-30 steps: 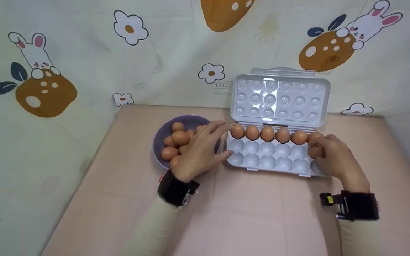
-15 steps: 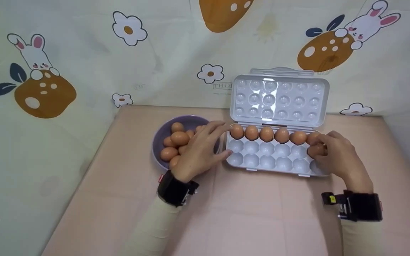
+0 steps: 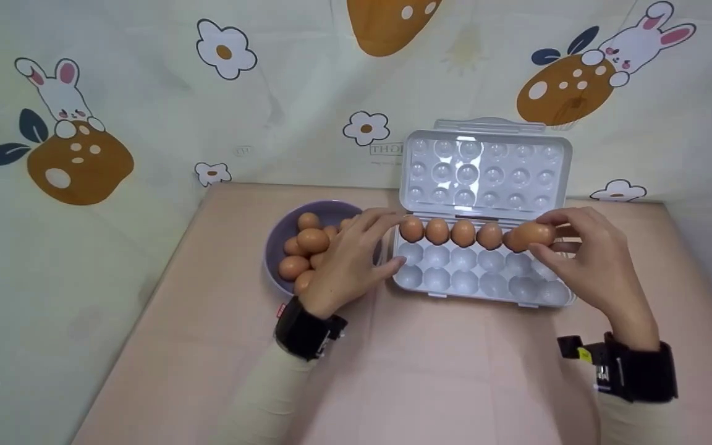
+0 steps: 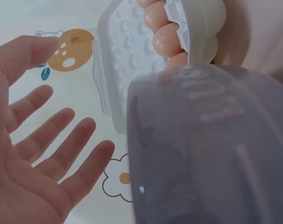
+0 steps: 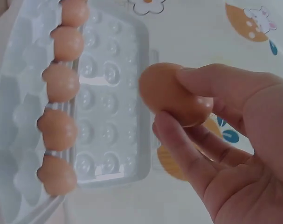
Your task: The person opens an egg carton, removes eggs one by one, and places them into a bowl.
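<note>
My right hand [image 3: 603,266] pinches a brown egg [image 3: 534,234] between thumb and fingers, held up over the right end of the white egg tray [image 3: 492,285]. In the right wrist view this egg [image 5: 167,93] lies sideways in the fingertips. Brown eggs [image 3: 437,231] stand along the tray's back row, the rightmost partly hidden by the held egg and hand. My left hand [image 3: 350,266] hangs over the right side of a purple bowl [image 3: 272,266], fingers spread and holding nothing, tips near the tray's left edge. Several loose eggs [image 3: 313,240] fill the bowl, some hidden under that hand.
Behind the tray its hinged lid [image 3: 486,167] stands open, leaning near the printed cloth backdrop [image 3: 306,93]. A peach cloth [image 3: 430,364] covers the table. Black camera bands [image 3: 306,330] sit on both wrists.
My right hand has lifted the egg from low over the middle row, up and slightly back and left, tipping it sideways. The left hand stays in place.
</note>
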Motion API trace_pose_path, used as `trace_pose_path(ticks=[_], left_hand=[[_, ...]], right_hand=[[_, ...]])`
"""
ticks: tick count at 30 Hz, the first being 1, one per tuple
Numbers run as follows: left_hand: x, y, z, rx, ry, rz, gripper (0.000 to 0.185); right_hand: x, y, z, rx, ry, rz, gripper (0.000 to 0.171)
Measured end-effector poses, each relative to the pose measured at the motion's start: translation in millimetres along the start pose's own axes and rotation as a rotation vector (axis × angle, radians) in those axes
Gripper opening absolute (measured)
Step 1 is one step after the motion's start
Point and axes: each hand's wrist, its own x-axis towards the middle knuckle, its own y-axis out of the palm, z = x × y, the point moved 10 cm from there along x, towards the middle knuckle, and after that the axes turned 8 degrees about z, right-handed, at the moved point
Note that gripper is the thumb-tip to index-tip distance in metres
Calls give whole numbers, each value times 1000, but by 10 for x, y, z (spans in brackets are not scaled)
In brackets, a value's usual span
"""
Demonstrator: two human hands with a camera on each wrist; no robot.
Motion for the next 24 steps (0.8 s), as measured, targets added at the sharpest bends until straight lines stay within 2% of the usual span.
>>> trace_pose_path(ticks=[5, 14, 21, 24], left_hand=[[4, -17, -27, -13, 17, -17, 58], [10, -18, -79, -28, 28, -17, 59], [9, -13, -230, -66, 105, -51, 59], [2, -2, -325, -98, 159, -67, 59]], right_hand=[[17, 91, 201, 65, -50, -6, 41], [17, 308, 476, 206, -85, 44, 42], [0, 371, 779, 325, -131, 66, 40], [-6, 404, 896, 398, -162, 84, 37]])
